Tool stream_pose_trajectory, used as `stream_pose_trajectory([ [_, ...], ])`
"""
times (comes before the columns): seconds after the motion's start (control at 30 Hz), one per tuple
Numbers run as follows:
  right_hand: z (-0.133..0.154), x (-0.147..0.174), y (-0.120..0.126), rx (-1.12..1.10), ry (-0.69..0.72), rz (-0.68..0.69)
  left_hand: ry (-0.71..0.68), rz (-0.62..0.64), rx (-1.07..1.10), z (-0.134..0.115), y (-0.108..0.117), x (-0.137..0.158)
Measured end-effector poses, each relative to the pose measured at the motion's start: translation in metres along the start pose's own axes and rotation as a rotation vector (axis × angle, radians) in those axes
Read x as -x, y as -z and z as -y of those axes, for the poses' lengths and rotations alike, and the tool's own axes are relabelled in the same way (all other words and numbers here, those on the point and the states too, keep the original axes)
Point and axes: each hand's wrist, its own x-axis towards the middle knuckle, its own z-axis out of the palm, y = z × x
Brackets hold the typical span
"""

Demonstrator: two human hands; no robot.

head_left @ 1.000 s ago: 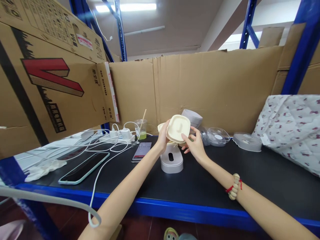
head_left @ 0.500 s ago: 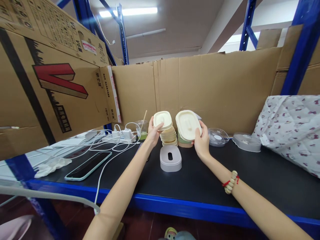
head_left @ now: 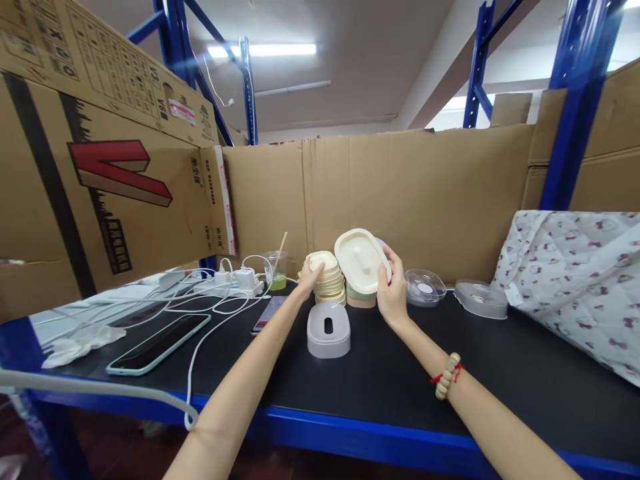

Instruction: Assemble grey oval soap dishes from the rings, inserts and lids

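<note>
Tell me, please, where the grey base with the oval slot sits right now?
In the head view the grey base stands on the black shelf near centre, just in front of the cream stack, between the left hand and right hand.

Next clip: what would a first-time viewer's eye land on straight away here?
The two bare arms meeting mid-shelf: the right hand holds a cream lid tilted up, while the left hand rests on a stack of cream lids. Just in front stands a pale grey base with a slot on the black shelf top. The big cardboard box with a red mark fills the left.
</note>
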Motion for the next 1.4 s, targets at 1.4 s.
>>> stream_pose_trajectory([
  [1.4,-0.024,-0.003,-0.001,-0.116,-0.322,-0.109,-0.008,0.113,0.105,0.014,0.0,0.009],
])
